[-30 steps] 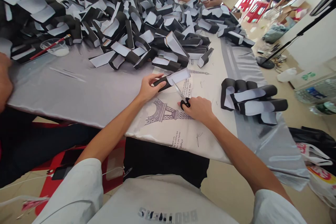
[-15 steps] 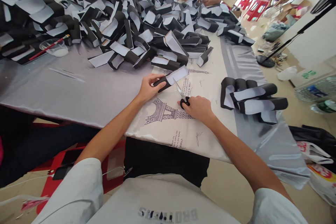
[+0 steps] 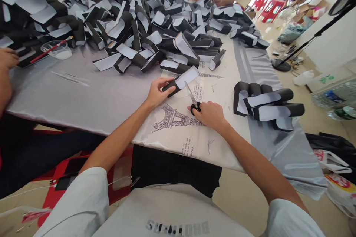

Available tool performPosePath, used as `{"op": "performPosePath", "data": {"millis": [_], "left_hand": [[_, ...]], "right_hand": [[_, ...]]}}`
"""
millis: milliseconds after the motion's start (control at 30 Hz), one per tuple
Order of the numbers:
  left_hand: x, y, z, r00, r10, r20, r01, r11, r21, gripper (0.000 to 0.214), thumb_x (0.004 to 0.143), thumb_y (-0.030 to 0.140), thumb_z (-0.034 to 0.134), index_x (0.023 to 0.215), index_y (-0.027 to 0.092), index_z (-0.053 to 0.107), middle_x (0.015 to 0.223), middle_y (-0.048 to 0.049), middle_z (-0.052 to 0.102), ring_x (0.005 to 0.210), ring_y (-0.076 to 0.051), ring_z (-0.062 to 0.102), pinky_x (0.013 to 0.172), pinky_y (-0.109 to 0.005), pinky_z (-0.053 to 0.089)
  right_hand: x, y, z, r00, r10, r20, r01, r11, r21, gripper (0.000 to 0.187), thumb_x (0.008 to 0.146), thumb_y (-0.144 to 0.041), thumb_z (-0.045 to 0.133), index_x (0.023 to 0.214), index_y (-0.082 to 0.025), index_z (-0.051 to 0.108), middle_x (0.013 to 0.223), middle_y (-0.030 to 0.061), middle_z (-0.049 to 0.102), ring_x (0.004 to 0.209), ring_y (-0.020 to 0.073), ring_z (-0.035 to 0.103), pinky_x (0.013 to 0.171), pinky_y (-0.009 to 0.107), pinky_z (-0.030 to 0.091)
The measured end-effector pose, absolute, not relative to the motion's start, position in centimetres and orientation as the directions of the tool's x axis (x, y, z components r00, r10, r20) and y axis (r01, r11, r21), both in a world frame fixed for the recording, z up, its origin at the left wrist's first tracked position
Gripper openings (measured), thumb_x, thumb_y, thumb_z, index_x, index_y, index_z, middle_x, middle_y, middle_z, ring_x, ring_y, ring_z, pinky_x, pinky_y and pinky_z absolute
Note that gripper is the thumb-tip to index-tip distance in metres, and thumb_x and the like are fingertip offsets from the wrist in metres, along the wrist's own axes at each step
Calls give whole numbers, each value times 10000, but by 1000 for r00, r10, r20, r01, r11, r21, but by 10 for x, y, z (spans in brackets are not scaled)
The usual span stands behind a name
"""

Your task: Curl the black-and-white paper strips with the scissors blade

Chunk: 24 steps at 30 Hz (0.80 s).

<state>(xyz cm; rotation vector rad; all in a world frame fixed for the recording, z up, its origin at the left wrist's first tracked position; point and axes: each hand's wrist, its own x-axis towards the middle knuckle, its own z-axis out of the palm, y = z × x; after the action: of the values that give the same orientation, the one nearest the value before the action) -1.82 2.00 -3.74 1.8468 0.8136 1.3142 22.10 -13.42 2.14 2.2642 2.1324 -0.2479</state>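
In my left hand [image 3: 158, 92] is a folded black paper sleeve [image 3: 170, 87], gripped between thumb and fingers, its long white flap [image 3: 189, 76] pointing up to the right. My right hand [image 3: 213, 114] is closed around the black handles of a pair of scissors [image 3: 192, 95]. The blades point up at the lower edge of the white flap; whether they touch it I cannot tell. Both hands are over a cream cloth [image 3: 222, 81] printed with towers. Just beyond them begins a large heap of similar black-and-white paper sleeves [image 3: 133, 56].
To the right lies a small stack of sleeves [image 3: 268, 100]. A clear plastic cup [image 3: 62, 52] with a red stick [image 3: 50, 50] across it stands at the left. Another person's hand [image 3: 8, 58] is at the left edge. Two people sit across the table. A black lamp [image 3: 303, 46] stands right.
Another person's hand and forearm have come in at the left edge. The white flap has tipped slightly upward, and the scissor blades look closer together. My hands have hardly moved.
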Motion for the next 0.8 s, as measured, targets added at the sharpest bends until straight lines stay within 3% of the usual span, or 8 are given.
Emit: {"op": "performPosePath", "data": {"millis": [467, 800], "left_hand": [[-17, 21, -39, 291, 810, 509, 51, -544, 837, 547, 907, 608, 894, 1300, 234, 826, 1356, -144, 822, 1285, -344, 779, 1158, -568, 631], [-17, 17, -33, 299, 824, 482, 106, -530, 841, 509, 912, 559, 892, 1299, 236, 825, 1346, -128, 826, 1235, -326, 789, 1130, -548, 637]], "right_hand": [[219, -134, 22, 52, 987, -150, 994, -65, -84, 701, 1104, -734, 431, 889, -186, 811, 842, 139, 761, 800, 279, 716, 673, 343, 365], [221, -133, 21, 53, 984, -169, 997, -62, -53, 719, 1121, -737, 386, 945, -192, 821, 907, 147, 780, 836, 282, 730, 677, 347, 379]]}}
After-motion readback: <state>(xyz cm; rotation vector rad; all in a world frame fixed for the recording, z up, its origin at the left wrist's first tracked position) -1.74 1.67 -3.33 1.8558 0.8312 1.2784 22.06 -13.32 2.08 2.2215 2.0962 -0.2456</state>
